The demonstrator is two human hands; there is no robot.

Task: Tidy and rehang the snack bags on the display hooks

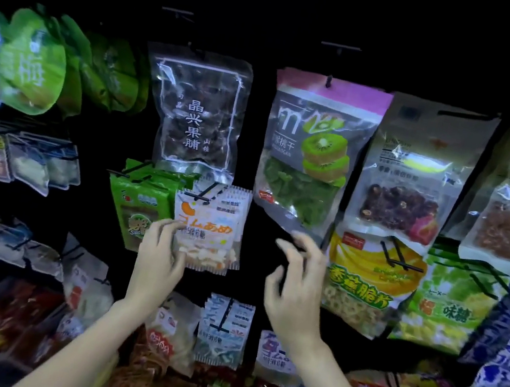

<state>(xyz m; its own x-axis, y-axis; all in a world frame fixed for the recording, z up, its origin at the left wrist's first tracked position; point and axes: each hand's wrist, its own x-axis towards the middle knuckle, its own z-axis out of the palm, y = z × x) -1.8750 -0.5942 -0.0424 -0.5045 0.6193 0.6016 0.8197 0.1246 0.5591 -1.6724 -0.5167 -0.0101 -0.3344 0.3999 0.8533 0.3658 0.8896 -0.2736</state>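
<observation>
Snack bag: white-and-orange snack bag (207,229) hangs on its hook (204,196) near frame centre, front of a small stack.
Left hand: your left hand (162,254) pinches the bag's lower left edge at 7 o'clock, fingers curled on it.
Right hand: your right hand (294,282) hovers at 3 o'clock of the bag, fingers spread wide, holding nothing.
Neighbour: kiwi bag (309,155) hangs at 1 o'clock.
Step, judged: steady the bag from below, square it up, keep the top hole seated on the hook.
</observation>
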